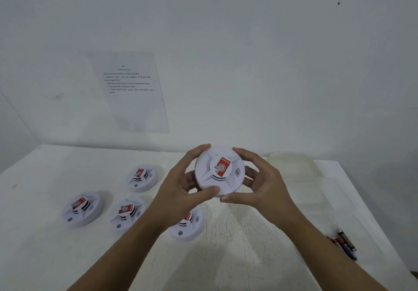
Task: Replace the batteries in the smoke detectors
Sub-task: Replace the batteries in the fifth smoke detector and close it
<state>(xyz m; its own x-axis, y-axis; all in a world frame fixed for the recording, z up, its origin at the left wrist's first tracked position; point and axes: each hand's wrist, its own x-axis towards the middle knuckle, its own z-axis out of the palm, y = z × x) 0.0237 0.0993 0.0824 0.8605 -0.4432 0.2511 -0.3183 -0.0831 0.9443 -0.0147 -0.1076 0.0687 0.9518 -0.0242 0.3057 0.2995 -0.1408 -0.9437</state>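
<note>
A round white smoke detector with a red label on its centre is held up above the table, its face tilted toward me. My left hand grips its left rim, thumb across the lower edge. My right hand grips its right rim, fingers curled behind it. Several more white detectors lie face up on the table at the left: one at the back, two in front, and one partly hidden under my left wrist. A few batteries lie at the right.
The white table stands against a white wall. A printed instruction sheet hangs on the wall. Two clear plastic containers sit at the right: one at the back and a larger one holding the batteries.
</note>
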